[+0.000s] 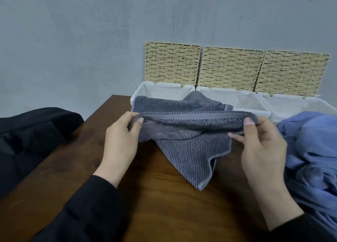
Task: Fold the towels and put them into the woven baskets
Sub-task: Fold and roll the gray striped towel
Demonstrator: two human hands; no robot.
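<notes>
both the left hand (120, 139) and right hand (262, 143) pinch the grey ribbed towel (184, 147) by its hem; its dangling corner could drag and skew the fold.

Bare table (164, 205) lies open between blue cloth pile (313, 150) right and black fabric (32, 137) left.

Blue cloth (313, 150) cut off right.
</notes>
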